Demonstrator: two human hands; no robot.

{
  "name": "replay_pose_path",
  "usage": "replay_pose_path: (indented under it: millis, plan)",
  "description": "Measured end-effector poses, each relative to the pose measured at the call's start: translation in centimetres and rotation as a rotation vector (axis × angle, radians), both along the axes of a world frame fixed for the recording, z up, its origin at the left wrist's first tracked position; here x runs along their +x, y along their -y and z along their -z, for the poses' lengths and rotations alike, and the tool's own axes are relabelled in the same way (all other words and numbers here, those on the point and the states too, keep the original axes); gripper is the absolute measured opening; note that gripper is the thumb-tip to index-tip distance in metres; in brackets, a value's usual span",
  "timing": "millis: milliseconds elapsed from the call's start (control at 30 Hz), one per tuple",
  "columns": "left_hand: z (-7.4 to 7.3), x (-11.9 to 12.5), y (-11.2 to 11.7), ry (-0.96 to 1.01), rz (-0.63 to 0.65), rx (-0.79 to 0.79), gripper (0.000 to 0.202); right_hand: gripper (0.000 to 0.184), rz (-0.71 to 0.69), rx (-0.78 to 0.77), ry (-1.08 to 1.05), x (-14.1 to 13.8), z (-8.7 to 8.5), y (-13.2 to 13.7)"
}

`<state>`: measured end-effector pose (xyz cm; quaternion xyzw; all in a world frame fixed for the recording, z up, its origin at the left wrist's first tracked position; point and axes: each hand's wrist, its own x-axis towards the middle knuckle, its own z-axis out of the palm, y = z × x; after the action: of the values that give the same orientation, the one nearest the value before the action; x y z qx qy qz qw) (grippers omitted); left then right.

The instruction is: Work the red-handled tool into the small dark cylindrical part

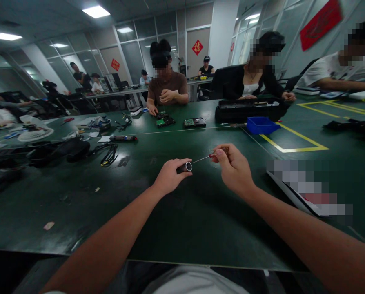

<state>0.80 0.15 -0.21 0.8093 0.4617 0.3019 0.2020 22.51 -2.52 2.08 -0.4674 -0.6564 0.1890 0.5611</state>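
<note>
so the person next to me is holding both hands just above the green table (182, 228); the left hand (170, 176) is wrapping shut around a little dark cylinder (185, 167) with a shiny silver rim, and the open end is sticking out past the thumb and facing right; the right hand (235, 168) is pinching a skinny screwdriver (207, 157) by its reddish handle, thumb and first fingers closed on it, the rest tucked in loosely; the thin shaft is pointing left at the cylinder's mouth, tip just beside the rim, and honestly I can't tell if it's touching or already a hair inside; to me this is looking like the lining-up bit, tool getting aimed at the opening rather than doing any turning; I'm guessing the next move is calling for the left hand locking that cylinder steady and the tip going in straight along its axis, tiny motion only, since both things are hanging in the air with nothing bracing them; further out a blue bin (262, 125) is sitting by some yellow tape, black cables (109, 153) are lying off to the left, and a person in a brown shirt (167, 85) across the table is working over circuit boards (164, 121).
</note>
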Motion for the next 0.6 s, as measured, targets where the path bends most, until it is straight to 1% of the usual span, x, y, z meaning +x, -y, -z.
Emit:
replay_pose_path:
  millis: [67,233,467,600]
  plan:
    - [0.08,0.01,0.01,0.000,0.012,0.001,0.044,0.020,-0.013,0.024,0.011,0.09,0.02,0.06]
    - [0.11,0.07,0.01,-0.018,0.019,0.007,0.044,0.020,-0.070,0.024,0.079,0.20,0.28,0.10]
    - [0.02,0.12,0.04,-0.020,0.027,0.001,0.042,0.020,-0.003,0.041,0.193,0.41,-0.14,0.07]
    - [0.16,0.12,-0.06,-0.009,0.011,-0.017,0.043,0.020,0.031,0.054,0.217,0.50,-0.14,-0.05]
